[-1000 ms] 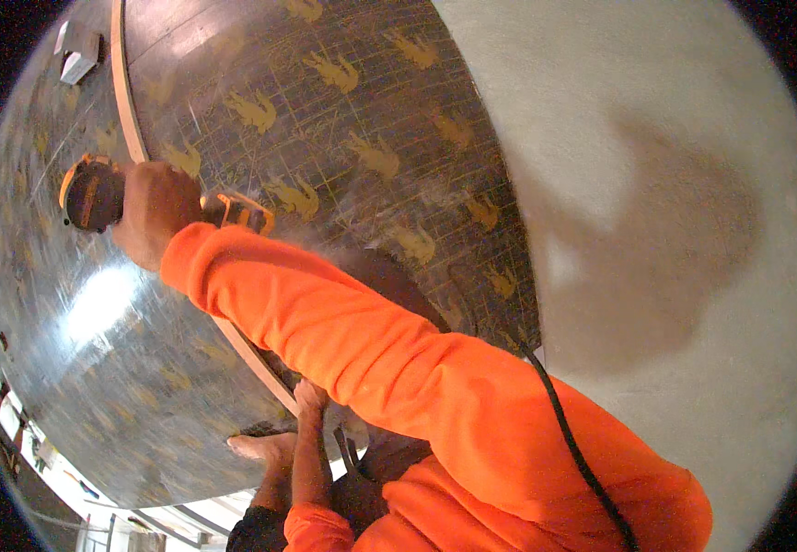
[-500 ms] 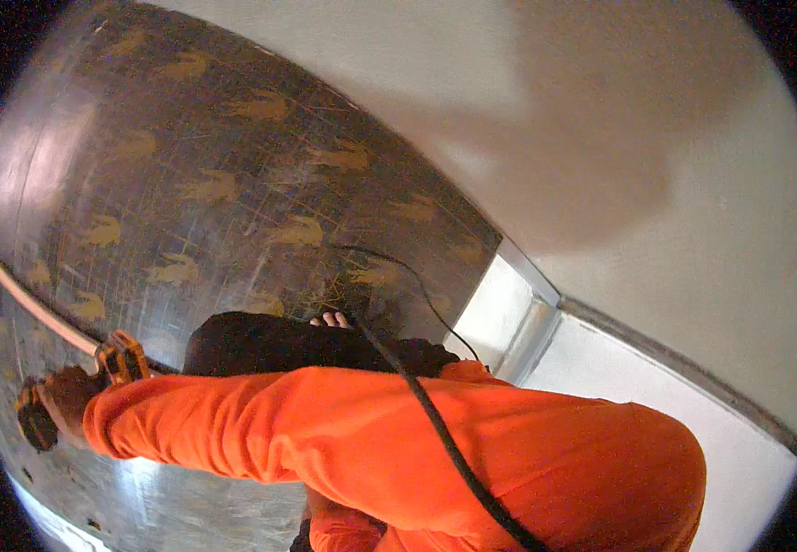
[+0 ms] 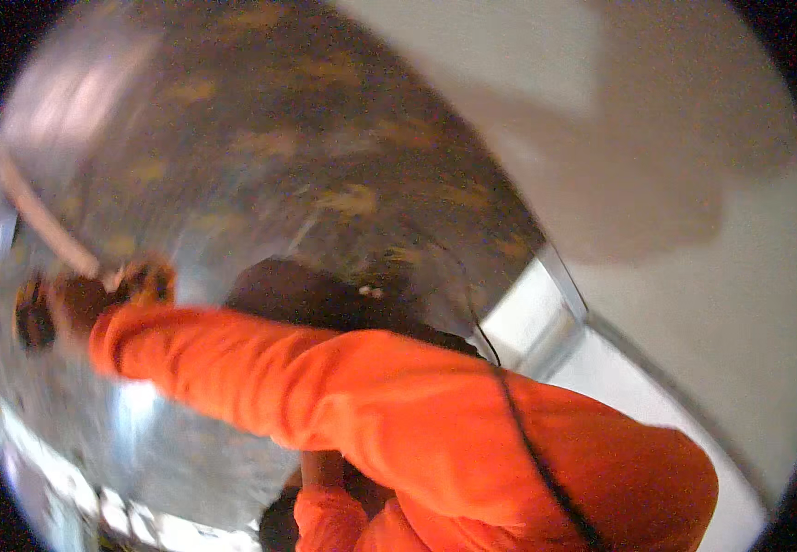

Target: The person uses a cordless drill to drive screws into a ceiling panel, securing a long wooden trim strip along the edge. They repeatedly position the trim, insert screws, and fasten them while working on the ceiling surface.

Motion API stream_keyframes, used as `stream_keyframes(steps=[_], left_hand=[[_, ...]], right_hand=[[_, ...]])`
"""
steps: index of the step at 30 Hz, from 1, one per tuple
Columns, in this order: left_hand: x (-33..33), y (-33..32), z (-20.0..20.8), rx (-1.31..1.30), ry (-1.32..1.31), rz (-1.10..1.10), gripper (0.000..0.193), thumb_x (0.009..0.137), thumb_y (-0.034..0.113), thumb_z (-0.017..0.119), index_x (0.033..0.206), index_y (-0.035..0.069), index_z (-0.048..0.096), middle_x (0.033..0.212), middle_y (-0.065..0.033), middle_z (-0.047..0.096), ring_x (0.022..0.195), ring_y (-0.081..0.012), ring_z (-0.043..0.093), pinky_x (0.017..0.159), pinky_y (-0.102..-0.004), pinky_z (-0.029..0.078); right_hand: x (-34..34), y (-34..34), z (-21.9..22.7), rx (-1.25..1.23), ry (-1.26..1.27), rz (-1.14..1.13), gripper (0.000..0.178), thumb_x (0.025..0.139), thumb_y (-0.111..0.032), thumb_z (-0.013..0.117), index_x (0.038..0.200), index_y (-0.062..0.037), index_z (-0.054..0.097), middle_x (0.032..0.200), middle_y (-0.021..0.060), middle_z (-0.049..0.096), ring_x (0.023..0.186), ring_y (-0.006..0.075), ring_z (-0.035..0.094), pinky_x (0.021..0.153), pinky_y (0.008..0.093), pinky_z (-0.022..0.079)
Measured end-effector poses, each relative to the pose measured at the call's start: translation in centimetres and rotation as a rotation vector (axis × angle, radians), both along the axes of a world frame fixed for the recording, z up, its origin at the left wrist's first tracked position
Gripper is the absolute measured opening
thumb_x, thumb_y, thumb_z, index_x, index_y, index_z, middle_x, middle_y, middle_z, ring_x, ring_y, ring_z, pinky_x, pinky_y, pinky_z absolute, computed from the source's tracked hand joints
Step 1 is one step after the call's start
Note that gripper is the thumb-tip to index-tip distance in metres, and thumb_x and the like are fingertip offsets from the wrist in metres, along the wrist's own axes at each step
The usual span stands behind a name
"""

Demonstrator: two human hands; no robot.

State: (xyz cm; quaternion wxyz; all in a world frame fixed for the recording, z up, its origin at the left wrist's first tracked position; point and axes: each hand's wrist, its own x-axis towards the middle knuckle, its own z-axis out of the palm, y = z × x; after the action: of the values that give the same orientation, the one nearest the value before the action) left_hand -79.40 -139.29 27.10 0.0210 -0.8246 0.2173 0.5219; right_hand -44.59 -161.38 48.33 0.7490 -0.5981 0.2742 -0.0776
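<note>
Swung further round since half a second ago, blurring everything; tool [image 3: 35, 317] carried out to far left edge.

Right hand [image 3: 72, 308], at end of orange sleeve [image 3: 343, 396] crossing frame, clamped on dark-and-orange power tool, black cord [image 3: 527, 451] trailing over shoulder. Left hand [image 3: 323, 467] low at centre, barely showing; grip impossible to tell. Work apparently mid-reposition against dark patterned surface [image 3: 325, 184] with pale strip [image 3: 44, 221]; plain light wall [image 3: 711, 304] at right.
</note>
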Motion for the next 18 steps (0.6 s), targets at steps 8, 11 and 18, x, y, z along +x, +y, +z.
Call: stream_keyframes(steps=[8, 11, 18], left_hand=[[-5.1, -4.2, -0.9, -0.037, -0.056, 0.217, 0.024, 0.087, 0.031, 0.059, 0.088, 0.011, 0.071, 0.087, -0.0133, 0.072, 0.081, -0.0296, 0.071, 0.068, -0.0433, 0.056], [-6.7, -5.2, -0.5, -0.009, -0.171, 0.363, 0.021, 0.086, 0.028, 0.058, 0.088, 0.011, 0.071, 0.087, -0.0115, 0.073, 0.082, -0.029, 0.071, 0.068, -0.043, 0.056], [-10.6, -11.0, -0.3, -0.059, -0.164, 0.659, 0.022, 0.086, 0.028, 0.057, 0.09, 0.009, 0.069, 0.088, -0.0151, 0.071, 0.083, -0.0335, 0.069, 0.07, -0.0461, 0.055]], right_hand=[[1.4, -0.2, -0.3, -0.383, -0.047, 0.212, 0.025, 0.065, -0.019, 0.074, 0.082, -0.0014, 0.069, 0.075, 0.0098, 0.069, 0.068, 0.0206, 0.066, 0.065, 0.0397, 0.054], [1.9, 0.4, -0.8, -0.389, -0.074, 0.19, 0.029, 0.063, -0.018, 0.073, 0.087, -0.0012, 0.068, 0.076, 0.0074, 0.068, 0.065, 0.0175, 0.063, 0.062, 0.0356, 0.051], [2.9, 3.4, -2.4, -0.254, -0.104, 0.258, 0.014, 0.073, -0.007, 0.071, 0.08, -0.0023, 0.06, 0.081, 0.0034, 0.064, 0.07, 0.0161, 0.056, 0.067, 0.0357, 0.045]])
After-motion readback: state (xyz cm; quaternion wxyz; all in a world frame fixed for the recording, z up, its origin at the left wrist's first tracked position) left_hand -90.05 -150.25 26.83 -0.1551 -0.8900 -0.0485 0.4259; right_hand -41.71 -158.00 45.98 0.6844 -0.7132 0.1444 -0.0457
